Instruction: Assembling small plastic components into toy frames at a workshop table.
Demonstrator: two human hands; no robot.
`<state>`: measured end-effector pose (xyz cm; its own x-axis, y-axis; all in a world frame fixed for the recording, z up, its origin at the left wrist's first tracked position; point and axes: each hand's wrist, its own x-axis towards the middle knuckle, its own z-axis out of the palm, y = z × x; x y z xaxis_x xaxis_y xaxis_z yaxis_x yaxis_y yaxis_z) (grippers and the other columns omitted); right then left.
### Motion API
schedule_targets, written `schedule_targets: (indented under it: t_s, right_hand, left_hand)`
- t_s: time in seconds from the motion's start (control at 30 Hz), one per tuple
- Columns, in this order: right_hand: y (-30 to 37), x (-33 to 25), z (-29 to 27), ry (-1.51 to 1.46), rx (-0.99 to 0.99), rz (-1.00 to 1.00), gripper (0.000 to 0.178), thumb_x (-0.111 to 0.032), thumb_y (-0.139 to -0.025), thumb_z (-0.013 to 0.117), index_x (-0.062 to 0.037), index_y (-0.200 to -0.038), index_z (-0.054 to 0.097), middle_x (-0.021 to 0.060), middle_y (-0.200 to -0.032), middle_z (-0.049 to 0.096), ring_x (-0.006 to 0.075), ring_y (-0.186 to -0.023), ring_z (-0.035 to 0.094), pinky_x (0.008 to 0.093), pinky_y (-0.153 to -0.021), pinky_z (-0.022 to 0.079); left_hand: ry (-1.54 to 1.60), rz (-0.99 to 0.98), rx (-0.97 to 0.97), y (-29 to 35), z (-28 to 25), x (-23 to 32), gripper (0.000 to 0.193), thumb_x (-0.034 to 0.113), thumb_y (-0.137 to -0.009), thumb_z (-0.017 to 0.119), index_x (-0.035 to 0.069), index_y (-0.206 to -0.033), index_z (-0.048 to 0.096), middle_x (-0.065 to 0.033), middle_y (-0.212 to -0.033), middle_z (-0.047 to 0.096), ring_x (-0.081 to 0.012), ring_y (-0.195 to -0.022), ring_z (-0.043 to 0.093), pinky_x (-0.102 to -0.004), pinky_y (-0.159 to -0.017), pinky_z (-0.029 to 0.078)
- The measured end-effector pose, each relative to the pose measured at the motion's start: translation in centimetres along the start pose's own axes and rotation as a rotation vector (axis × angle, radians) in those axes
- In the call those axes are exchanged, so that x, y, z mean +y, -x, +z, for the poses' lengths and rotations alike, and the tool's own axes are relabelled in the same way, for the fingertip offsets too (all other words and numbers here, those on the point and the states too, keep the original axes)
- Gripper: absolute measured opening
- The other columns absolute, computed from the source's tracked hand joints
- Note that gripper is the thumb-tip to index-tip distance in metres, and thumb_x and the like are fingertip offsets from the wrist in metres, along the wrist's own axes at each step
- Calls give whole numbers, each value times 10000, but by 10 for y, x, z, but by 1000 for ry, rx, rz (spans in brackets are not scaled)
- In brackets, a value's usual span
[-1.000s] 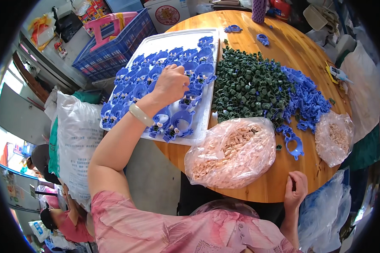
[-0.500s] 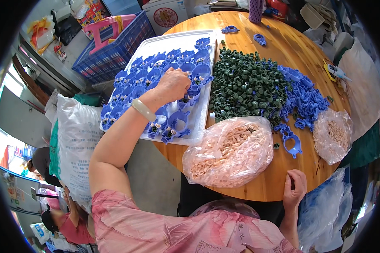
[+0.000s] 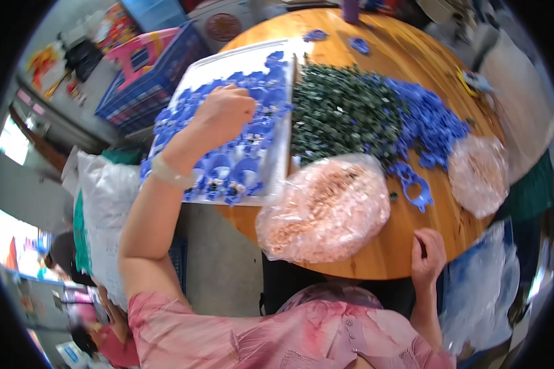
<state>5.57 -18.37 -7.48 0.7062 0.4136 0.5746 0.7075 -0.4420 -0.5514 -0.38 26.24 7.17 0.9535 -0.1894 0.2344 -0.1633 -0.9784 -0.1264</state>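
2 hands at work: left hand [image 3: 224,111] curled over blue plastic pieces [image 3: 240,169] on white tray [image 3: 284,154] at tabletop's left edge, grip hidden; right hand [image 3: 429,255] loosely closed, empty, on near edge; best to press pieces flat, tray steady.

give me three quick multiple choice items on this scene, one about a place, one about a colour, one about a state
1. Where does the left hand rest?
A. on the white tray of blue plastic parts
B. on a clear bag
C. on the blue crate

2. What colour is the pile of small parts mid-table?
A. red
B. dark green
C. yellow

3. How is the right hand?
A. raised in the air
B. inside a bag
C. curled at the edge of the round wooden table

Answers: 1 A, its fingers lie among blue plastic parts on the white tray. 2 B, the heap is dark green. 3 C, it sits at the round wooden table rim, holding nothing visible.
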Motion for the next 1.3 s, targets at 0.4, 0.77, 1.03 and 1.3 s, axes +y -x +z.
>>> schedule_targets:
  t_s: [0.4, 0.77, 1.03, 1.3]
  right_hand:
    - [1, 5, 3, -24, 63, 34, 159, 13, -716, 652, -48, -862, 635, 101, -822, 625, 280, -774, 613, 328, -704, 486]
    - [-28, 29, -14, -431, -92, 83, 283, 34, -786, 615, -20, -1063, 586, 62, -1002, 574, 130, -787, 574, 238, -700, 466]
    - [-46, 72, -21, -144, -65, 32, 186, -42, -808, 632, -21, -992, 613, 87, -879, 622, 201, -794, 608, 280, -701, 468]
    - [-63, 47, -15, 206, -79, -161, 314, -170, -777, 661, -75, -1071, 605, 100, -1137, 543, 301, -1035, 523, 383, -844, 441]
  left_hand:
    - [731, 70, -49, -73, 38, 195, 92, 60, -771, 571, -22, -791, 609, -141, -753, 581, -308, -732, 578, -356, -653, 455]
    - [1198, -88, -252, -119, 78, 262, 129, 80, -824, 571, -25, -766, 620, -61, -662, 600, -106, -600, 554, -253, -552, 438]
    - [1056, -125, -83, -83, 65, 274, 106, 64, -812, 531, 15, -753, 603, -124, -664, 597, -226, -604, 584, -334, -567, 444]
    - [1103, -126, -62, -16, 87, 310, 84, 68, -828, 563, -2, -795, 594, -147, -777, 636, -315, -752, 626, -360, -648, 491]
